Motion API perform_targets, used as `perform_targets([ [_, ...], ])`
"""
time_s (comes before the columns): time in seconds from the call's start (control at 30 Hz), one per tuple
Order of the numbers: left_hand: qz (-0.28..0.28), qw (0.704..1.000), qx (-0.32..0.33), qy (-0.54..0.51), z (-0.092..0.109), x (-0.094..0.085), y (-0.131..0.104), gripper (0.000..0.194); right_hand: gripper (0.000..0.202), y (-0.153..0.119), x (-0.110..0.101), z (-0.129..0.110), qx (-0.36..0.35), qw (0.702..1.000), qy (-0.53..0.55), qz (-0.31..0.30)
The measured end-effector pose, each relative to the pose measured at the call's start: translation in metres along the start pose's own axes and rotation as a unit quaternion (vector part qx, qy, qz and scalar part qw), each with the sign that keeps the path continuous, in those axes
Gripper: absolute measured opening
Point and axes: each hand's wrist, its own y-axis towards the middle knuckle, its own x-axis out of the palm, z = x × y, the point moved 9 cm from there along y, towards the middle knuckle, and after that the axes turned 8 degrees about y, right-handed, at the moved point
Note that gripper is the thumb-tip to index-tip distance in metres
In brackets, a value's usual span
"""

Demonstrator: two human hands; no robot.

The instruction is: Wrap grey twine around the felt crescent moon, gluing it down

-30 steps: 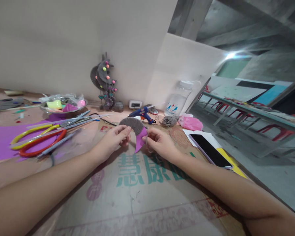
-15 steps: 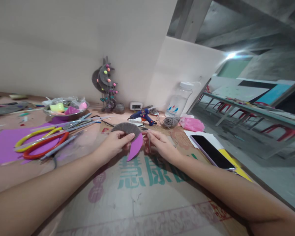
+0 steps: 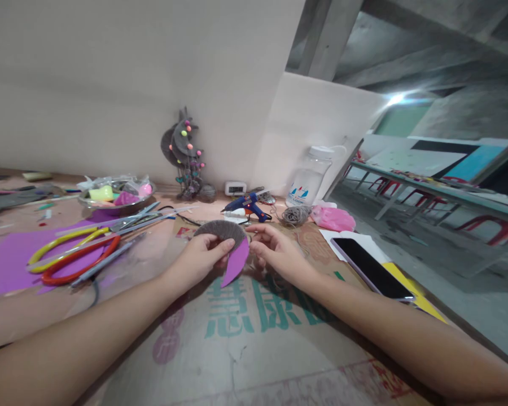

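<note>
Cardboard sheet [image 3: 203, 366], beneath: one crescent [image 3: 236, 261], grey-wrapped, purple end bare. Your left hand [image 3: 198, 256] pinches it; your right hand [image 3: 280, 252] half-curled, hold unclear. Far: one glue gun [image 3: 249, 203], one bottle [image 3: 308, 177].

My right hand [image 3: 271, 248] can pass over the flat cardboard [image 3: 195, 369] at lower centre; scissors [image 3: 119, 224] block the way at middle left, a phone [image 3: 371, 268] right of centre, a glue gun [image 3: 249, 204] at mid-frame.
</note>
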Motion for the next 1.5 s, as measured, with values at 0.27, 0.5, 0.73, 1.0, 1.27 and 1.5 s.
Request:
perform_targets([
  [0.27,-0.043,0.992,0.02,-0.114,0.006,0.007,-0.002,0.033,0.021,-0.004,0.003,-0.016,-0.085,0.974,-0.21,0.01],
  [0.5,-0.038,0.991,-0.003,-0.128,0.003,0.005,-0.005,0.039,0.006,-0.014,-0.006,-0.041,-0.237,0.892,-0.38,0.058],
  [0.73,-0.038,0.981,-0.059,-0.182,-0.014,0.004,0.002,0.026,0.011,-0.021,0.006,-0.045,-0.324,0.824,-0.464,0.033],
  [1.0,0.0,0.972,-0.066,-0.224,-0.017,-0.003,0.005,0.022,0.018,-0.034,0.031,-0.048,-0.356,0.786,-0.504,-0.047],
  [1.27,0.016,0.969,-0.072,-0.236,-0.019,-0.005,0.006,0.016,0.034,-0.026,0.006,-0.062,-0.333,0.826,-0.45,-0.057],
  [1.5,0.022,0.98,-0.059,-0.186,-0.019,-0.005,0.004,0.014,0.026,0.05,-0.088,-0.013,-0.055,0.935,-0.325,0.134],
])
